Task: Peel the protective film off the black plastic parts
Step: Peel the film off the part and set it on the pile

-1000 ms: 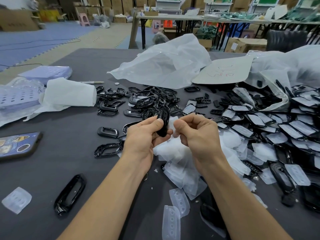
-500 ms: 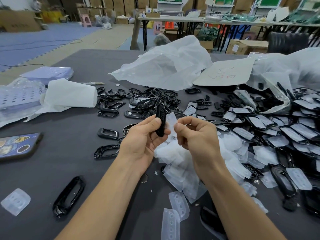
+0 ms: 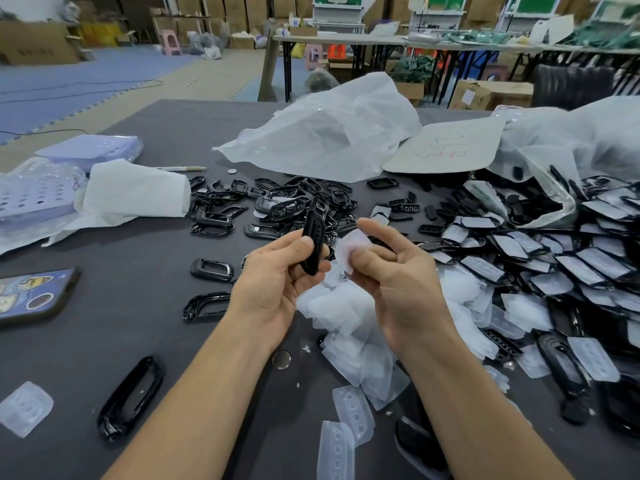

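My left hand (image 3: 273,278) grips a narrow black plastic part (image 3: 314,241) upright between thumb and fingers, above the table's middle. My right hand (image 3: 391,271) is just to its right and pinches a translucent piece of film (image 3: 349,249), which is apart from the part. Under both hands lies a heap of peeled film (image 3: 349,317). A pile of bare black parts (image 3: 277,202) lies behind the hands. To the right is a large spread of black parts with film on them (image 3: 571,268).
A phone (image 3: 31,296) lies at the left edge of the dark table (image 3: 121,327). White tissue (image 3: 131,195), perforated trays (image 3: 27,199) and a clear plastic bag (image 3: 329,140) sit further back. Loose black frames (image 3: 130,396) and a coin (image 3: 281,360) lie near my forearms.
The film has come away from the black part. My right hand moved right with the film and its fingers loosened; my left hand raised the part slightly.
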`<state>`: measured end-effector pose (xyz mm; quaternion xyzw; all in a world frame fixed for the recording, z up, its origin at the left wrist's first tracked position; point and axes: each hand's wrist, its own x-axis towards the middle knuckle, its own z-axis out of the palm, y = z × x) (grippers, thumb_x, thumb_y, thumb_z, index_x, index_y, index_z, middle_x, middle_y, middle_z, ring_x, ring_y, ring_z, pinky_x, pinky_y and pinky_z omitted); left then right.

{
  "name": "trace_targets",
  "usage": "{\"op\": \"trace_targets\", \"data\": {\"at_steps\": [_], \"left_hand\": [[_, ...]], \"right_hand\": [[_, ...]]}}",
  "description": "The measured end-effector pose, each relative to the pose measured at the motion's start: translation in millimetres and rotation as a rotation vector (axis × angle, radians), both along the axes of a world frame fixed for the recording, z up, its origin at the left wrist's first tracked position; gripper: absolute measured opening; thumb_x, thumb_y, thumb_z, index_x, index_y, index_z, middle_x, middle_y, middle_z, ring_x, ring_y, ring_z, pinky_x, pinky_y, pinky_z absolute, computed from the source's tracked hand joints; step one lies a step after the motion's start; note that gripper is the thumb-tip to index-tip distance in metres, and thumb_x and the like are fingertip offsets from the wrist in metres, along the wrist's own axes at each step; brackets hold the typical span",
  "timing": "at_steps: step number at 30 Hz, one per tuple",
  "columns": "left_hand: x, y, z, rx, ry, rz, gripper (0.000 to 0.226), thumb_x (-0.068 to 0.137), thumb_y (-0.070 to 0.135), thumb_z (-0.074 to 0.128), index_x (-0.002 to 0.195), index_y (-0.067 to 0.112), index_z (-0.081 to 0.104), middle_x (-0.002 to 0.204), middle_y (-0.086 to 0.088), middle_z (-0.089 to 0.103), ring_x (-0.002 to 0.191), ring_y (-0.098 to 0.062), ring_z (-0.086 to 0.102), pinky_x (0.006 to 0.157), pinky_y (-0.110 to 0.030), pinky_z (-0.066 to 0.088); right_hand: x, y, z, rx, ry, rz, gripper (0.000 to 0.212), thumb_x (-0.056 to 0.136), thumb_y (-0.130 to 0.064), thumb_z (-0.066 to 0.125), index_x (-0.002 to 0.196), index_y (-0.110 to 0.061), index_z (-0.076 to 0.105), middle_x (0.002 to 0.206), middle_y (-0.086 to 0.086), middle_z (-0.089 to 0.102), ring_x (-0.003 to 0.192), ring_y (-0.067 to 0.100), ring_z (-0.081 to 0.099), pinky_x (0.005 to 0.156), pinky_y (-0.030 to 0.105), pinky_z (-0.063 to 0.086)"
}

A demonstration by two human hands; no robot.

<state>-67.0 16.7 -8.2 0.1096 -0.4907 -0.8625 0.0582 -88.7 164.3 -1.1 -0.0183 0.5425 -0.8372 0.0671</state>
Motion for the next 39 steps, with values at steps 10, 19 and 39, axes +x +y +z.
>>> {"op": "trace_targets", "data": {"at_steps": [10,19,39], "left_hand": [[-0.2,1.9,0.0,-0.036,-0.037,0.016,0.015,0.098,0.001,0.059,0.091,0.003,0.072,0.073,-0.009,0.071,0.056,-0.016,0.066,0.051,-0.02,0.056],[-1.2,2.2,-1.8,-0.051,-0.053,0.039,0.02,0.097,0.001,0.061,0.084,0.006,0.075,0.074,-0.01,0.072,0.056,-0.017,0.067,0.052,-0.021,0.057],[1.9,22.6,-11.5,-0.509,-0.035,0.298,0.04,0.086,0.008,0.079,0.066,0.043,0.078,0.074,0.01,0.079,0.07,-0.005,0.075,0.072,-0.026,0.061]], "right_hand": [[-2.5,-0.3,-1.6,0.149,-0.017,0.007,0.039,0.088,0.018,0.06,0.069,-0.014,0.073,0.072,0.002,0.068,0.066,0.015,0.059,0.056,0.021,0.048],[-4.3,2.6,-4.7,0.105,0.003,0.038,0.04,0.083,0.016,0.068,0.071,-0.017,0.049,0.068,0.007,0.058,0.058,0.016,0.053,0.062,0.027,0.046],[2.6,0.4,0.3,0.382,0.189,-0.108,0.018,0.077,-0.003,0.081,0.07,-0.018,0.075,0.066,-0.001,0.065,0.065,0.009,0.053,0.064,0.02,0.046]]}}
